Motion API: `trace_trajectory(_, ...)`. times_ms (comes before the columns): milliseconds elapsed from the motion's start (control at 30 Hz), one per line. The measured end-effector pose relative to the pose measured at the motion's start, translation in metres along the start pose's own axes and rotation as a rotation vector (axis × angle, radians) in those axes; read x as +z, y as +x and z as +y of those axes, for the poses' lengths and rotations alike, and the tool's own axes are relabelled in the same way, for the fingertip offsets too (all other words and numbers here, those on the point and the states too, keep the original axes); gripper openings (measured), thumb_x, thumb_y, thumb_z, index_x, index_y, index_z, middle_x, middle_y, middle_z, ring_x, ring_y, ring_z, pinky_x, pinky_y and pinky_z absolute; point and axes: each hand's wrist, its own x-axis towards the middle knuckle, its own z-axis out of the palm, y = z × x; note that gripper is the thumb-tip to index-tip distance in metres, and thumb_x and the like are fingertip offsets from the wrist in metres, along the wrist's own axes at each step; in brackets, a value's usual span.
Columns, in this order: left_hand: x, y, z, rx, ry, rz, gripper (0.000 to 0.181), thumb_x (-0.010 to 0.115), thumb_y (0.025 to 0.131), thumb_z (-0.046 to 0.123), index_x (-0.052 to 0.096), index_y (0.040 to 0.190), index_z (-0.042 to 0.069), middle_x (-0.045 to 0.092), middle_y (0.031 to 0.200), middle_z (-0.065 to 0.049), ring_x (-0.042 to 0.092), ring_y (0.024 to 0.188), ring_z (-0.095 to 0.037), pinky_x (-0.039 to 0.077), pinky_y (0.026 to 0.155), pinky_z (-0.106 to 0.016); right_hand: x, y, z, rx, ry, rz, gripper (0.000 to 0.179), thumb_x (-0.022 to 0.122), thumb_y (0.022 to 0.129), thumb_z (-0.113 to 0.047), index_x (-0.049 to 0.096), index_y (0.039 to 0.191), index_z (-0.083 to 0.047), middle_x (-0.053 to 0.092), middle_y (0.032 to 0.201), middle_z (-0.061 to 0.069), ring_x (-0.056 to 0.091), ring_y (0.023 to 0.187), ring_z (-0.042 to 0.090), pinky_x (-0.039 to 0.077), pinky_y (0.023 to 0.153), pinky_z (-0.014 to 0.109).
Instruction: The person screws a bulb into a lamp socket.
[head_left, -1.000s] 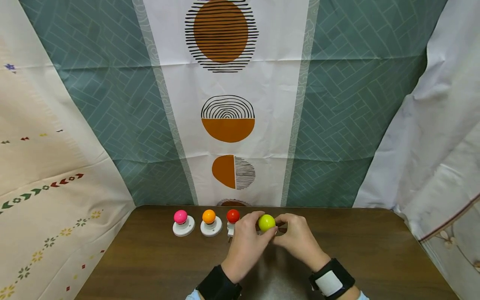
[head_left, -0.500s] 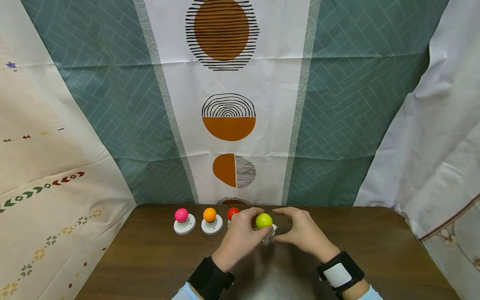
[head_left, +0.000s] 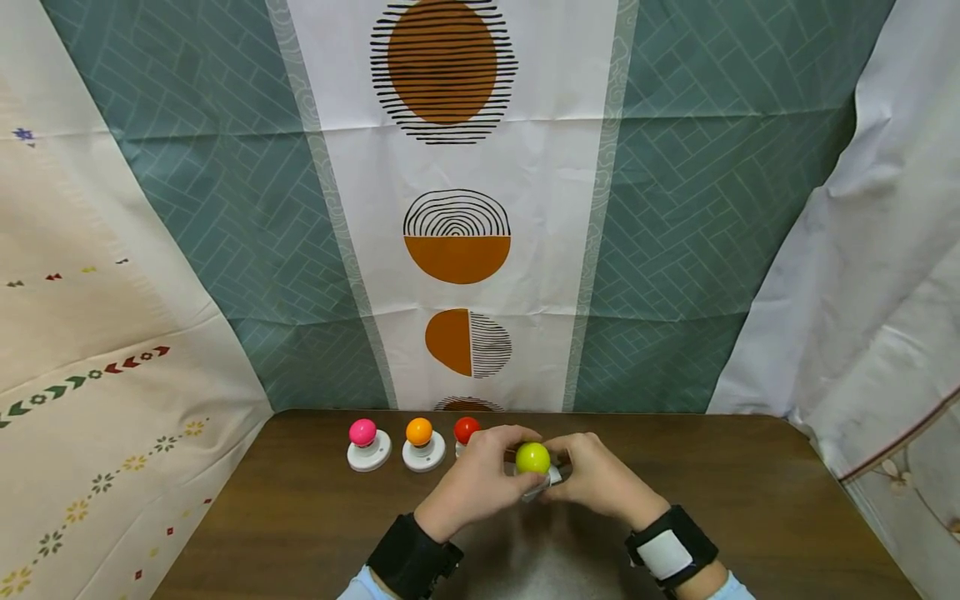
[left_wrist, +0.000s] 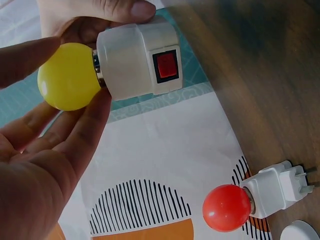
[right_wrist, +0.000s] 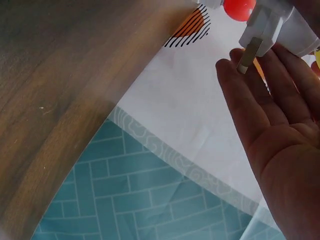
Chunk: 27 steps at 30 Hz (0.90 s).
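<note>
A yellow-green round light bulb (head_left: 532, 458) sits in a white plug-in lamp holder (left_wrist: 137, 59) with a red rocker switch (left_wrist: 167, 65). My left hand (head_left: 476, 483) holds the bulb, thumb on one side and fingers on the other. My right hand (head_left: 600, 483) grips the holder, its thumb along the holder's side in the left wrist view. One flat metal prong (right_wrist: 250, 55) of the holder shows in the right wrist view. The bulb's metal base shows between glass and holder. Both hands are above the table, near its back.
Left of my hands, a red bulb (left_wrist: 226, 208) stands in a white plug-in holder (left_wrist: 275, 189), partly hidden in the head view. Further left are an orange bulb (head_left: 418, 432) and a pink bulb (head_left: 363, 432) on round white bases. Patterned cloth (head_left: 675, 250) hangs behind the brown table (head_left: 300, 533).
My right hand spread its fingers away from the lamp holder half a second ago and has come back in round it. The left hand has stayed at the yellow-green bulb.
</note>
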Motion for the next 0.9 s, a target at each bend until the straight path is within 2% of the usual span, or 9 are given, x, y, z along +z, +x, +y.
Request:
trace_trajectory(200,0.0,-0.001,-0.002,0.007,0.002,-0.034,0.04,0.075,0.079,0.024,0.062,0.116,0.016,0.063,0.108,0.009,0.059,0.089,-0.004,0.051,0.081,-0.021,0.001,-0.002,0.0,-0.003,0.005,-0.006,0.043,0.084,0.067,-0.026,0.067,0.105,-0.016,0.068,0.097,-0.008,0.063,0.084,0.004,0.054,0.075,0.024)
trace_trajectory(333,-0.002,-0.001,-0.003,0.003,-0.008,-0.061,0.039,0.074,0.079,0.023,0.062,0.116,0.017,0.063,0.109,0.009,0.058,0.091,-0.005,0.052,0.083,-0.025,0.004,-0.001,0.0,-0.014,0.026,-0.009,0.041,0.083,0.067,-0.028,0.066,0.103,-0.018,0.067,0.093,-0.01,0.063,0.08,0.006,0.055,0.074,0.027)
trace_trajectory(433,-0.003,-0.001,-0.004,0.023,-0.013,-0.076,0.037,0.073,0.08,0.022,0.062,0.115,0.017,0.063,0.108,0.009,0.058,0.091,-0.005,0.052,0.084,-0.027,0.007,-0.001,-0.001,-0.013,0.06,-0.012,0.037,0.082,0.069,-0.032,0.066,0.1,-0.021,0.067,0.088,-0.01,0.064,0.077,0.009,0.056,0.072,0.029)
trace_trajectory(600,-0.006,-0.003,-0.005,0.05,-0.022,-0.075,0.04,0.073,0.08,0.021,0.061,0.118,0.018,0.063,0.111,0.009,0.058,0.095,-0.005,0.052,0.086,-0.028,0.008,0.001,-0.005,-0.003,0.048,0.03,0.035,0.081,0.068,-0.037,0.067,0.096,-0.02,0.066,0.085,-0.01,0.063,0.073,0.013,0.054,0.066,0.022)
trace_trajectory(733,-0.011,-0.004,-0.003,0.022,0.004,-0.003,0.044,0.07,0.083,0.03,0.058,0.124,0.019,0.062,0.12,0.006,0.059,0.106,-0.009,0.051,0.092,-0.034,0.009,0.006,-0.008,0.005,-0.012,0.117,0.033,0.082,0.068,-0.034,0.067,0.094,-0.02,0.065,0.084,-0.01,0.062,0.072,0.009,0.053,0.064,0.019)
trace_trajectory(833,-0.015,-0.005,0.001,-0.027,0.09,0.117,0.042,0.066,0.086,0.034,0.058,0.125,0.019,0.062,0.124,0.002,0.059,0.112,-0.013,0.05,0.094,-0.038,0.014,0.009,-0.01,0.051,-0.067,0.214,0.031,0.083,0.066,-0.034,0.066,0.089,-0.022,0.064,0.078,-0.011,0.057,0.066,0.007,0.05,0.059,0.019)
trace_trajectory(900,-0.017,-0.007,0.003,-0.054,0.164,0.208,0.039,0.064,0.088,0.032,0.059,0.124,0.016,0.063,0.123,-0.001,0.061,0.107,-0.015,0.051,0.092,-0.039,0.018,0.012,-0.012,0.105,-0.105,0.294,0.034,0.084,0.063,-0.036,0.066,0.087,-0.02,0.062,0.074,-0.009,0.053,0.062,0.007,0.047,0.055,0.02)
